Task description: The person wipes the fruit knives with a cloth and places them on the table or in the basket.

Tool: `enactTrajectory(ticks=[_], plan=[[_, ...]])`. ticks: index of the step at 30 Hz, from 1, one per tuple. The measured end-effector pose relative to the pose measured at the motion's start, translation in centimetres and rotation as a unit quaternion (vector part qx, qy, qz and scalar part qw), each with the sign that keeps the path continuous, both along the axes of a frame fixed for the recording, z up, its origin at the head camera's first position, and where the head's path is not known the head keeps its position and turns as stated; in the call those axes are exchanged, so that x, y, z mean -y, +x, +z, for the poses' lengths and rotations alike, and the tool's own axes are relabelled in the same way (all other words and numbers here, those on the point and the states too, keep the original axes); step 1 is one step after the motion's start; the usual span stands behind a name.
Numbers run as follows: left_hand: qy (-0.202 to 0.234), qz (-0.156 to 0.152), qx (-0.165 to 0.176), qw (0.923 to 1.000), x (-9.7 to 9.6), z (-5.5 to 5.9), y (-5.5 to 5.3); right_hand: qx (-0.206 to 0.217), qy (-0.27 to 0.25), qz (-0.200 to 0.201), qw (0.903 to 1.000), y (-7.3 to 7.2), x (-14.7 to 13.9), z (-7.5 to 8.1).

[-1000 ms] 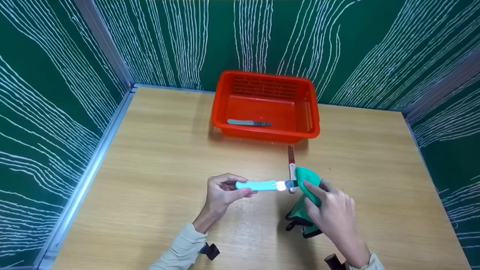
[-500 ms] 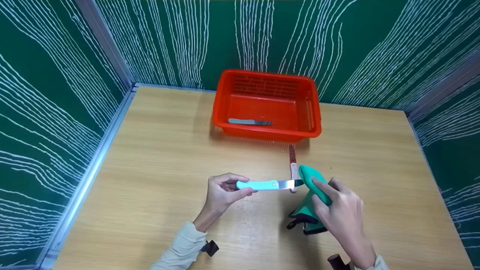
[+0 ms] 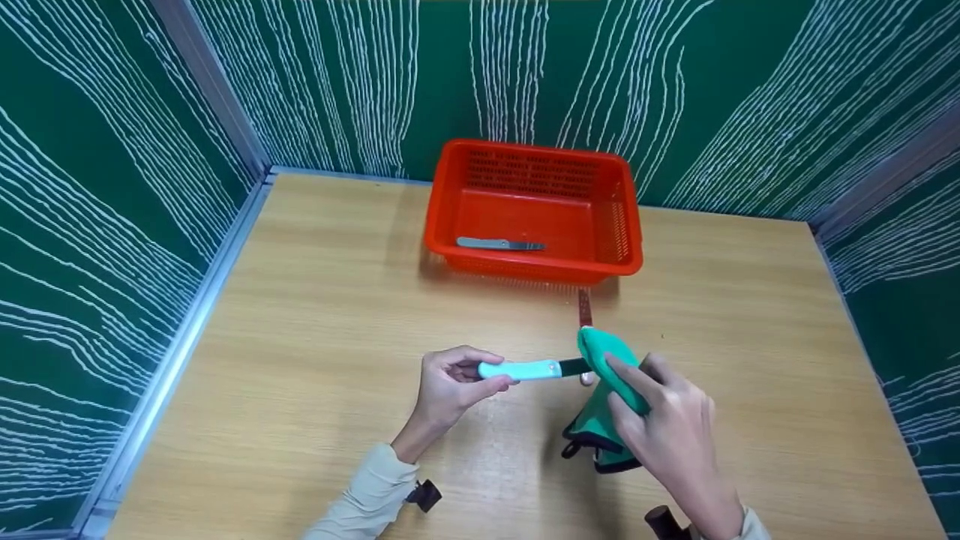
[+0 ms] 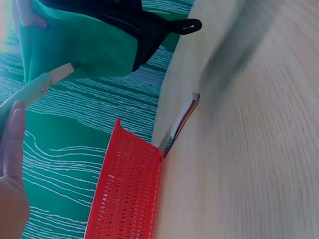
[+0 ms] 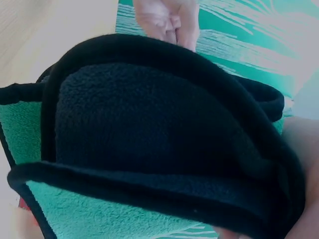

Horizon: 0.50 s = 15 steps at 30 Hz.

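Above the middle of the bench [image 3: 337, 300], I see the left hand [image 3: 446, 386] with its fingers pinching a turquoise-handled knife [image 3: 523, 370], held roughly level, while the fingers of the right hand [image 3: 671, 424] grip a green cloth [image 3: 600, 416] at the blade's far end; whether it wraps the tip, I can't quite tell from here. Beyond them, a second knife [image 4: 182, 116] lies pointing toward the red basket [image 3: 540, 268], where a grey-handled knife [image 3: 486, 244] rests.

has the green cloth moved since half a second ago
Yes: in the head view, the green cloth has shifted left against the red basket, which stayed put.
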<state>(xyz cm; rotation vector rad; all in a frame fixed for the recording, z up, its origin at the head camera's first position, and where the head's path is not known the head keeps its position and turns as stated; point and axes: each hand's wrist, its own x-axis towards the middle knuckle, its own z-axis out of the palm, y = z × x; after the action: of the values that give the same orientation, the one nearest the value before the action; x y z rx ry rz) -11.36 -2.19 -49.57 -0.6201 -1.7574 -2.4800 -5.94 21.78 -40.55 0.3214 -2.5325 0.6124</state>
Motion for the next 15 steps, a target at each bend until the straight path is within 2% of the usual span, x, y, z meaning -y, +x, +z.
enactTrajectory(ticks=[4,8,15], plan=[[0.004,-0.007,0.008,0.9999,-0.3,-0.1,0.0,-0.002,0.019,0.026,0.9995,0.1,0.7,-0.3],[0.017,-0.017,0.013,0.9996,-0.4,-0.2,0.0,-0.006,0.050,0.056,0.9971,0.0,1.3,-1.3],[0.032,-0.018,0.000,0.9993,-0.3,-0.3,0.1,0.019,0.070,0.053,0.9960,-0.1,1.5,-2.1]])
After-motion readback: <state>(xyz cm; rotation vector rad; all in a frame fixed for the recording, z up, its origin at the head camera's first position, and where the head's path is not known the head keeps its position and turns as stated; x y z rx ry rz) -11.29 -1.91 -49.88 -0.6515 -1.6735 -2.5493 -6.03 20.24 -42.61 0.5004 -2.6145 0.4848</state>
